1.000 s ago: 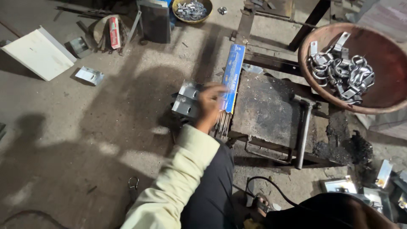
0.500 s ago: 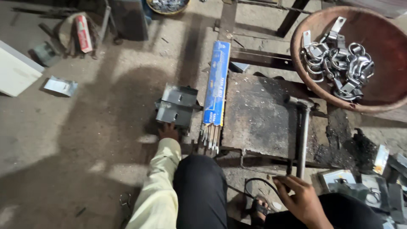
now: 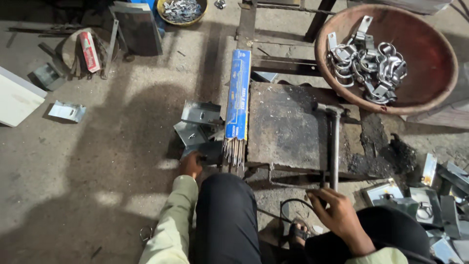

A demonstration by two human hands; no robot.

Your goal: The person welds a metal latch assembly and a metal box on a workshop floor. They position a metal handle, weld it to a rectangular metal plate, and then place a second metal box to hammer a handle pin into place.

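Observation:
My left hand (image 3: 190, 164) rests on the lowest of a small pile of bent grey metal brackets (image 3: 199, 126) on the floor, fingers curled onto its edge. Right beside it lies a long blue packet of welding rods (image 3: 238, 95), rod tips sticking out at its near end. My right hand (image 3: 336, 211) is low at the right, fingers closed around a dark handle at the near end of a steel pipe (image 3: 334, 146). Between the hands stands a dark, burnt metal work plate (image 3: 283, 127).
A rusty round pan (image 3: 435, 58) of metal clamp rings sits at the far right. A yellow bowl of small metal parts (image 3: 182, 10), a steel sheet (image 3: 137, 29), a red box (image 3: 89, 51), a white board (image 3: 17, 98) and scattered brackets (image 3: 67, 111) lie on the concrete floor.
My left hand has drawn back from the rod packet down to the lowest bracket. My right hand has come into view and reached the handle by the pipe. The view has tilted downward.

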